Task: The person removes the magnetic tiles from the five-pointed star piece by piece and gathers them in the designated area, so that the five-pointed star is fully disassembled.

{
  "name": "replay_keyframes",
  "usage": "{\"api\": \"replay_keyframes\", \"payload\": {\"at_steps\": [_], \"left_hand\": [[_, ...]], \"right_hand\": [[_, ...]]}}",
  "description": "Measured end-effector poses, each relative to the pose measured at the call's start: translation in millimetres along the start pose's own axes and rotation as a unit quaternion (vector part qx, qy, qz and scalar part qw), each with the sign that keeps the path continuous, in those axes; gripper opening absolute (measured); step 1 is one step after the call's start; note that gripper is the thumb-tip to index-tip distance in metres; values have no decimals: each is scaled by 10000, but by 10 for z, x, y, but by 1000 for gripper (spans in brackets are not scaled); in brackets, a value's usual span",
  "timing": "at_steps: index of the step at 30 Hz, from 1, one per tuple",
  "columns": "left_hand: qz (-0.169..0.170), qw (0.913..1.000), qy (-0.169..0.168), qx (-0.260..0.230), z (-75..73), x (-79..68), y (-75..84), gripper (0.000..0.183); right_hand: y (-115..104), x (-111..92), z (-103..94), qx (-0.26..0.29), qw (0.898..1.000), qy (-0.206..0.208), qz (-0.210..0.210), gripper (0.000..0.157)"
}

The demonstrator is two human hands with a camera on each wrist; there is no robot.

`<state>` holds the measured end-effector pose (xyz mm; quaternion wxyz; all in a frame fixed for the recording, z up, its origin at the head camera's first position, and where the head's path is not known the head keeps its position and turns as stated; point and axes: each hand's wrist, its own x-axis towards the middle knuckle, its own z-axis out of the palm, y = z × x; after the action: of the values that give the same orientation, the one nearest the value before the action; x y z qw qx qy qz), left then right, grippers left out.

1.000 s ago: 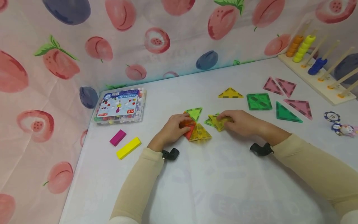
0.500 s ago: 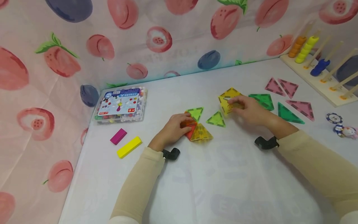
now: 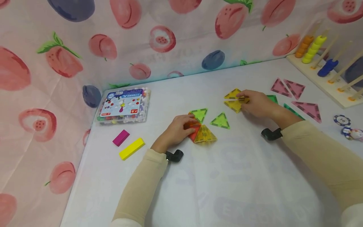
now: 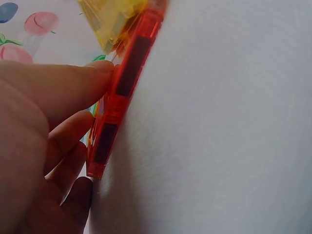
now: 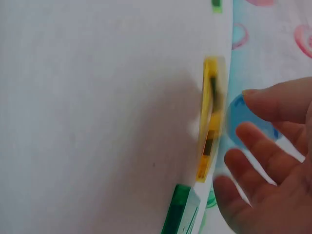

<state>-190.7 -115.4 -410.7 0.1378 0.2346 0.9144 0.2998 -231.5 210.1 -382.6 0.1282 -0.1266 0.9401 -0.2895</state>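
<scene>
My left hand [image 3: 179, 128] curls its thumb and fingers over the red triangular magnetic tile [image 4: 129, 73], which lies on the table in the fan of tiles. Yellow tiles [image 3: 205, 135] and a light green triangle [image 3: 200, 114] make up the rest of that fan. Farther right, my right hand [image 3: 259, 104] hovers by two yellow triangular tiles, a back one [image 3: 233, 93] and a front one [image 3: 233, 106], lying with a narrow gap between. In the right wrist view its fingers are spread beside the yellow tile edges [image 5: 208, 141], apart from them. A lone light green triangle [image 3: 220, 121] lies between the hands.
Pink triangles [image 3: 307, 110] and green tiles [image 3: 272, 98] lie to the right, partly behind the right hand. A bead-peg board [image 3: 337, 91], a chip [image 3: 341, 119] and a figurine [image 3: 353, 133] stand beyond. At left are a clear bead box [image 3: 123, 105], a purple block [image 3: 121, 137] and a yellow block [image 3: 131, 148].
My right hand has carried a yellow triangle away from the light green one, back and right, and let go of it beside the other yellow triangle. The left hand stays put.
</scene>
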Motion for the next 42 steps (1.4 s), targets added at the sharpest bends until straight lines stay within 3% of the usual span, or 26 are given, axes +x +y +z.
{"api": "replay_keyframes", "payload": {"at_steps": [9,17,21,27,36,42], "left_hand": [[-25,10000,22,36,-13,21,-15,37],[-33,10000,5,68,-12,21,-21,36],[-47,10000,-20,70,-3,15,-17,37],[-37,10000,-25,61,-17,7,-2,37],[-6,10000,32,56,-37,3,12,36],[23,10000,-14,-6,-14,-6,3,36]], "right_hand": [[-136,16,100,-671,9976,-75,-131,46],[-11,240,45,-868,9962,-23,-39,43],[53,346,-24,-807,9956,-409,237,55],[69,403,-105,-1033,9905,-865,293,71],[83,532,-222,-1314,9823,-1254,454,96],[61,549,-239,-963,9880,-1174,294,97]]}}
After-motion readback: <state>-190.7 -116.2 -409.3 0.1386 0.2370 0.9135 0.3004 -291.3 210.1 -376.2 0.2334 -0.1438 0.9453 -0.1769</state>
